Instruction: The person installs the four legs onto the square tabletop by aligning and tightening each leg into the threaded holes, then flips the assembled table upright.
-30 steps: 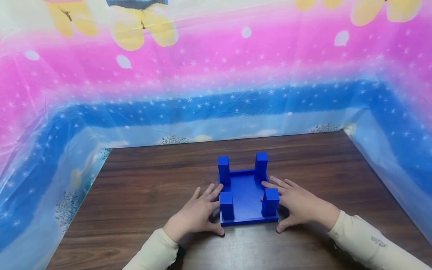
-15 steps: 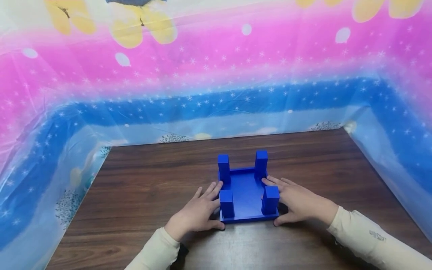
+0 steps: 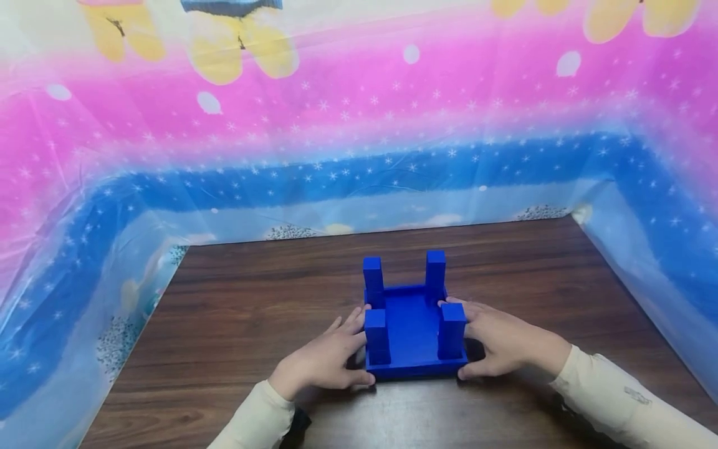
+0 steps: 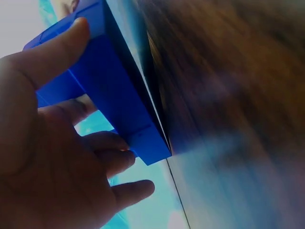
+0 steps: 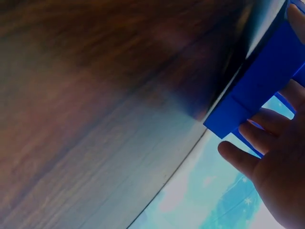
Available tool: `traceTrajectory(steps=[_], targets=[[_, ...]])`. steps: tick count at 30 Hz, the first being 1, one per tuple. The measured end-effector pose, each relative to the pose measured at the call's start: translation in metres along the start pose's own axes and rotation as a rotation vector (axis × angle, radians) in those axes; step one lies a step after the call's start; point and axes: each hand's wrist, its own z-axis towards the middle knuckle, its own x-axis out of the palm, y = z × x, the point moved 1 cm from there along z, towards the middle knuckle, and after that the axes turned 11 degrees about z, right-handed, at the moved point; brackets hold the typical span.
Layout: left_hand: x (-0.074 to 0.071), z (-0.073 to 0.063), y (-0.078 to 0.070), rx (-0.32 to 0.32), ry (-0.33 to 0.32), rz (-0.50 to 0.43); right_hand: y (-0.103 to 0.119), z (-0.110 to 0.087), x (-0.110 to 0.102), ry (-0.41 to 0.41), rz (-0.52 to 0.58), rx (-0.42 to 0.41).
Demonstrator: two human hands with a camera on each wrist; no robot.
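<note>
A shallow blue rectangular tray (image 3: 416,370) with an upright square post at each corner stands between both hands in the head view. My left hand (image 3: 325,357) holds its left side, thumb at the near corner and fingers along the wall. Opposite, my right hand (image 3: 507,342) holds the right side the same way. In the left wrist view the tray's wall (image 4: 112,81) shows a thin wedge of light under it, wider toward the thumb, so the near edge is tilted up. The right wrist view has a similar gap beneath the blue wall (image 5: 262,78).
The brown wood-grain table (image 3: 252,312) spreads around the tray. A pink and blue snowflake-patterned cloth (image 3: 336,143) hangs behind it and along both sides. A small dark object (image 3: 297,424) shows by the left sleeve.
The near edge of the tray has come up off the table, its front wall and near posts rising slightly. Both hands stay at the sides, fingers drawn in a little.
</note>
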Motion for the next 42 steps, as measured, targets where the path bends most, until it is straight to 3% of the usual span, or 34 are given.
traceTrajectory(steps=[8,18,22,28,30,36,40,42], targets=[[-0.011,-0.007,-0.003,0.06,0.019,-0.156,0.005,-0.004,-0.008,-0.025,0.152,-0.059],[-0.024,-0.007,-0.007,0.182,-0.058,-0.262,0.008,-0.005,-0.025,-0.076,0.322,-0.2],[-0.032,-0.008,-0.009,0.196,-0.059,-0.326,0.007,-0.006,-0.03,-0.048,0.448,-0.162],[-0.045,-0.01,-0.011,0.243,-0.12,-0.392,0.006,-0.006,-0.038,-0.011,0.678,-0.098],[-0.048,-0.011,-0.012,0.226,-0.115,-0.413,0.006,-0.006,-0.041,0.008,0.739,-0.092],[-0.053,-0.013,-0.011,0.096,-0.071,-0.486,0.01,-0.006,-0.049,0.024,0.892,-0.04],[-0.055,-0.011,-0.01,0.074,-0.072,-0.542,0.014,-0.01,-0.055,-0.019,0.931,0.128],[-0.055,-0.011,-0.01,0.01,-0.055,-0.565,0.015,-0.011,-0.056,-0.029,0.984,0.188]])
